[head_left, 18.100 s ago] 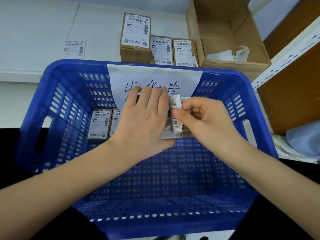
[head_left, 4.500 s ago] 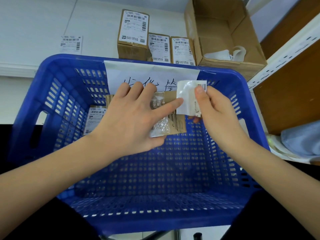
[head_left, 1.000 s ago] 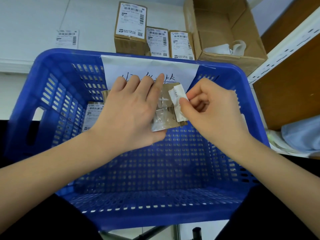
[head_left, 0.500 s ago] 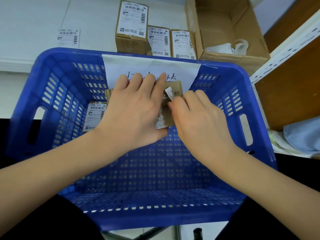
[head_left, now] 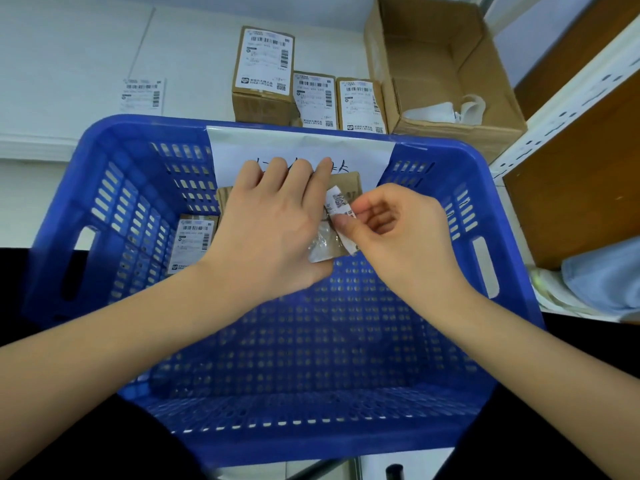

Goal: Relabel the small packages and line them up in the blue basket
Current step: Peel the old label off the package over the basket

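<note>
While left hand (head_left: 273, 230) steadies package (head_left: 349, 183) — right hand (head_left: 391, 230) pinches label (head_left: 337, 202).

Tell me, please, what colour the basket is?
Blue; the basket shows in the head view.

basket (head_left: 114, 188) — blue perforated plastic, smooth | packages (head_left: 263, 98) — matt brown cardboard | labels (head_left: 341, 209) — white paper

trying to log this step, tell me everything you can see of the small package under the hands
The small package is a brown cardboard box lying flat in the blue basket by the far wall. The left hand presses on it, hiding most of it. Crinkled clear tape shows on top, and the right hand pinches a curled white label partly peeled from it.
</note>
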`<action>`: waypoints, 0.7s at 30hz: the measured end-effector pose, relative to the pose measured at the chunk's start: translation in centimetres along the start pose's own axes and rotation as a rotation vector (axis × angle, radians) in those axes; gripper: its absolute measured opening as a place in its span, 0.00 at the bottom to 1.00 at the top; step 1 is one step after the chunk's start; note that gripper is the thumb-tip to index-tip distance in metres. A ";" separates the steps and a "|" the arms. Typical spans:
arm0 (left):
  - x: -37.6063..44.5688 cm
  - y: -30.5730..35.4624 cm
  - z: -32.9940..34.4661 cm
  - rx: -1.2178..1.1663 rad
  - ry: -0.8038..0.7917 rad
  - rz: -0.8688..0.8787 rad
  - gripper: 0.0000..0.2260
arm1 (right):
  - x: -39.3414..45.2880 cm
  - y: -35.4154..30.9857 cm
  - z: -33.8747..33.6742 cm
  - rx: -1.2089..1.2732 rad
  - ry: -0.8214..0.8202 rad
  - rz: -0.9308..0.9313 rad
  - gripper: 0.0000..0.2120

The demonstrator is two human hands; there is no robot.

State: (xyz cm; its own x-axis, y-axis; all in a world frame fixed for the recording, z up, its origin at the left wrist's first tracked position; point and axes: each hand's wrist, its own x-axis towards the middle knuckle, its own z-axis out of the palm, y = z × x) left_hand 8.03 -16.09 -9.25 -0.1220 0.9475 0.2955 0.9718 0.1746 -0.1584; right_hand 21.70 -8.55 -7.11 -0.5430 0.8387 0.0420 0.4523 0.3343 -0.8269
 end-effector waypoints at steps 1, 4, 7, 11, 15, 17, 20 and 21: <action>0.0 0.0 0.0 0.001 0.003 0.000 0.39 | 0.1 -0.1 -0.1 0.020 -0.015 -0.005 0.07; 0.1 -0.1 -0.1 0.008 0.018 0.008 0.41 | 0.3 -0.2 -0.5 0.048 -0.058 -0.022 0.09; 0.1 -0.1 -0.3 0.006 0.029 -0.006 0.41 | 0.8 -0.6 -1.2 0.108 -0.065 -0.006 0.09; 0.4 0.2 -0.8 -0.038 0.067 -0.047 0.41 | 1.4 -1.0 -2.6 0.224 -0.087 0.056 0.06; 0.9 0.7 -1.4 -0.058 0.087 -0.060 0.42 | 1.8 -0.7 -3.7 0.229 -0.053 0.056 0.07; 1.3 1.3 -1.7 -0.058 0.090 -0.069 0.43 | 2.1 -0.3 -3.9 0.056 0.033 -0.061 0.06; 2.0 2.3 -2.0 -0.080 0.084 -0.095 0.44 | 2.3 -0.1 -4.2 -0.200 0.157 -0.245 0.06; 2.3 2.6 -2.0 -0.088 0.083 -0.104 0.44 | 2.3 0.0 -4.3 -0.282 0.178 -0.288 0.08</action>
State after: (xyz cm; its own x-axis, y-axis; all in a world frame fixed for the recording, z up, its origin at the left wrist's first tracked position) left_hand 10.68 -13.96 -7.04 -0.2096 0.8994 0.3837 0.9691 0.2433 -0.0408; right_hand 23.43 -4.75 -4.63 -0.5561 0.7469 0.3646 0.4891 0.6487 -0.5830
